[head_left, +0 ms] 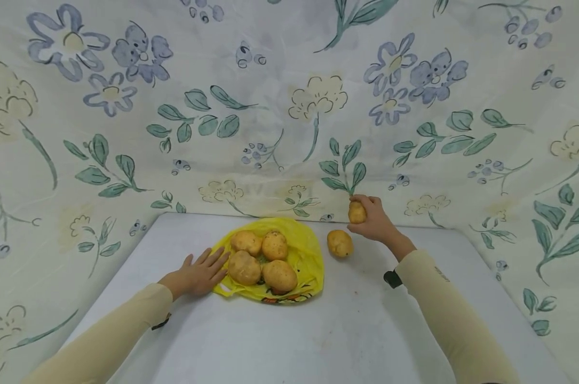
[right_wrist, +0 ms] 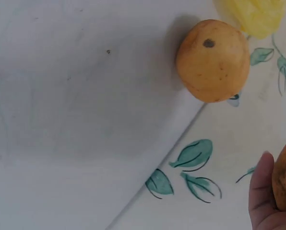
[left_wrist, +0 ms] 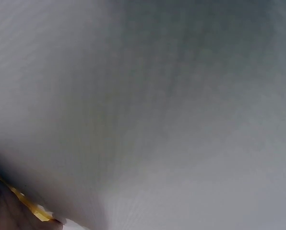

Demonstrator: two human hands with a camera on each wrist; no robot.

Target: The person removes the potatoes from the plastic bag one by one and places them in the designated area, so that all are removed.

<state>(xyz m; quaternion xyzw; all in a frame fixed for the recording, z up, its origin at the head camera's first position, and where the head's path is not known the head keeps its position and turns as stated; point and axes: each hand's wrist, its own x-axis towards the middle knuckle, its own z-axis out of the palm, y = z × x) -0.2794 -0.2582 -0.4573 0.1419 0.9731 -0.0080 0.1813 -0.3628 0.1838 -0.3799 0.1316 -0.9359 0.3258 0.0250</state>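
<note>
In the head view, clasping one potato [head_left: 357, 212] with the right grip [head_left: 370, 218], curled round it at the far right, by the far edge of the white counter [head_left: 337, 330] and in front of the floral backdrop [head_left: 270, 106]. Seemingly lifted off the surface (hard to be sure from this angle). Shows a loose potato [head_left: 340, 244] lying just to the left and slightly nearer. Farther left, shows four potatoes [head_left: 280, 276] clustered on a spread yellow plastic bag [head_left: 310, 250]. Resting the left grip [head_left: 201, 274] released, with fingers extended onto the bag's left edge.

Judging by this layout, looks partway along: four gathered on the bag, one in the right grip, one lying outside. Leaves two off the bag (whether meant to join the four or taken from among them, cannot tell).

In the left wrist view, filled almost wholly by blurred counter, with a sliver of the left grip and a yellow strip of bag at one corner. Adds nothing on progress.

In the right wrist view, shows the loose potato, dark-spotted, untouched and apart from the bag. Confirms the clasped one, partly cut off by the frame.
</note>
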